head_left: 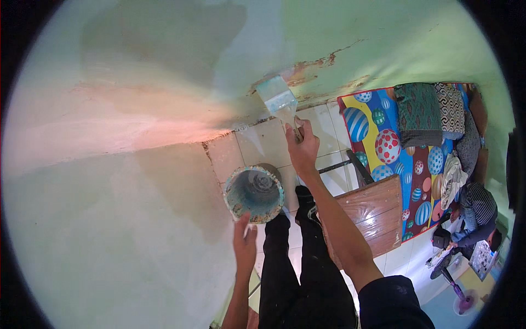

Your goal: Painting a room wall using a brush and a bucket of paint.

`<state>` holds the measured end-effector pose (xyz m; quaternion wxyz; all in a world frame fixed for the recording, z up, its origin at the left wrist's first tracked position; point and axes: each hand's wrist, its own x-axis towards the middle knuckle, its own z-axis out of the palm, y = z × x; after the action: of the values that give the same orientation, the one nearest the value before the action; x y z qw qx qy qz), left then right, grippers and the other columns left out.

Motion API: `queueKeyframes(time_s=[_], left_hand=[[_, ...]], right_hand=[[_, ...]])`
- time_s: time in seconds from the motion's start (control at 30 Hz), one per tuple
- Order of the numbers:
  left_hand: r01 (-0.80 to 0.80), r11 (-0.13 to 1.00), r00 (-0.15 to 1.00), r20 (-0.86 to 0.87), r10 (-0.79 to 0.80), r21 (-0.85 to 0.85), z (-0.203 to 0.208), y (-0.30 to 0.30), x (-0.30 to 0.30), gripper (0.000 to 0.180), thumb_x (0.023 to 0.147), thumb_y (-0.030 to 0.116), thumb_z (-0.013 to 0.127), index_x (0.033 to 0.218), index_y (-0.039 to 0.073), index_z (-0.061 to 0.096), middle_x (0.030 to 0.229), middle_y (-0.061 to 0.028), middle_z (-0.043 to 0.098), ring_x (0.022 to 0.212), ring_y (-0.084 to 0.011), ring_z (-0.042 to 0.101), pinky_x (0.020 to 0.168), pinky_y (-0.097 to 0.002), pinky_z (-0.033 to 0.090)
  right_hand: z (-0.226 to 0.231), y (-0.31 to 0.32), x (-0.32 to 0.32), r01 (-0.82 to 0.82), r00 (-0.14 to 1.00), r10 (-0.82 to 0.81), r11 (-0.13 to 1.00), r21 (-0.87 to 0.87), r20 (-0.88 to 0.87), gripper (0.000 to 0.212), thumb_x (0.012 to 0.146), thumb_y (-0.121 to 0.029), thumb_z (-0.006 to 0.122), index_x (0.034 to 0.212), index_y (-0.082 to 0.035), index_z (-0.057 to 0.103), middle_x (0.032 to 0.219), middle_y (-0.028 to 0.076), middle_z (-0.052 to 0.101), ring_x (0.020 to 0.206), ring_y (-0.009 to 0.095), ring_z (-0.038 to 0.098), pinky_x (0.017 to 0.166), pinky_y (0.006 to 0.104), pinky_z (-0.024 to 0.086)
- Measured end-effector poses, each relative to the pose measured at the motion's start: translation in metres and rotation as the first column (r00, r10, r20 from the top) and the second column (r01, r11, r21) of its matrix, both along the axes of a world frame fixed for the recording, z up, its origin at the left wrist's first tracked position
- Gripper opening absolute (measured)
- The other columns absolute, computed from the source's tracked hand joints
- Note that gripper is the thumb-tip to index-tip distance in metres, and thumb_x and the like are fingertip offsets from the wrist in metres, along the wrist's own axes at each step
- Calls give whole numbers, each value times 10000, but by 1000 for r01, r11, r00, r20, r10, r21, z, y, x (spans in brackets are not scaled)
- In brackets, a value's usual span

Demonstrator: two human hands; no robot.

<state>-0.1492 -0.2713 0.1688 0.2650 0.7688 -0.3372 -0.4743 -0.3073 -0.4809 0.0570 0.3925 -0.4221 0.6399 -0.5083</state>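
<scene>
My right hand [304,147] grips the handle of a wide paintbrush [280,100], its pale, paint-coated bristles pointing up toward the lower part of the green wall [307,33]. Reddish-brown worn patches [318,67] mark the wall beside the brush tip; whether the bristles touch it I cannot tell. At the near rim of a paint-crusted bucket [236,192], my left hand [245,245] is closed on the edge, with the fingers partly hidden. Pale, greyish residue coats the inside of the bucket, which stands in front of my feet.
A low wooden table [372,214] stands to my right on white floor tiles [263,143]. Beyond it lies a colourful ball-patterned mat [388,147] with folded cloths [419,115]. Another person [476,211] sits at the far right near a fan [466,301]. A pale wall [120,230] rises on my left.
</scene>
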Motion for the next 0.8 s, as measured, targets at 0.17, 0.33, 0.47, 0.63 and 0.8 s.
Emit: queueKeyframes(time_s=[0.17, 0.33, 0.47, 0.63, 0.8], left_hand=[[337, 891, 831, 349, -434, 305, -125, 178, 43, 552, 883, 307, 599, 1309, -3, 431, 1249, -297, 444, 1167, -448, 453, 992, -476, 390], [263, 922, 870, 344, -354, 284, -144, 190, 18, 452, 889, 290, 582, 1231, 7, 498, 1184, -237, 514, 1100, -411, 505, 935, -465, 432], [367, 902, 847, 320, -426, 227, -151, 167, 12, 375, 880, 263, 587, 1174, 34, 536, 1149, -186, 551, 1078, -379, 526, 913, -452, 445], [453, 866, 815, 296, -498, 211, -156, 171, 15, 298, 839, 202, 609, 1103, 68, 577, 1104, -138, 573, 1040, -344, 546, 889, -446, 453], [449, 859, 803, 312, -508, 244, -160, 181, 16, 271, 829, 173, 601, 1087, 91, 590, 1090, -120, 578, 1048, -330, 540, 892, -455, 443]], right_hand=[[43, -14, 24, 20, 999, -27, 968, -250, -22, 245, 867, -135, 653, 1042, 8, 558, 810, 190, 670, 582, 206, 648, 523, 326, 487], [49, -32, 35, 19, 997, -45, 918, -397, -56, 264, 857, -120, 666, 1048, 24, 556, 961, 240, 668, 586, 208, 646, 522, 308, 490], [21, -19, 43, 16, 998, -28, 977, -212, -50, 256, 857, -130, 666, 1033, 20, 556, 780, 182, 656, 565, 216, 631, 508, 313, 471], [3, 5, 49, -31, 987, 35, 999, 26, -158, 256, 856, -139, 668, 1029, 11, 552, 634, 128, 598, 551, 213, 618, 497, 317, 453], [44, -3, 77, 62, 998, -55, 918, -393, 28, 242, 867, -79, 668, 1049, 30, 553, 681, 22, 563, 605, 42, 466, 508, 190, 375]])
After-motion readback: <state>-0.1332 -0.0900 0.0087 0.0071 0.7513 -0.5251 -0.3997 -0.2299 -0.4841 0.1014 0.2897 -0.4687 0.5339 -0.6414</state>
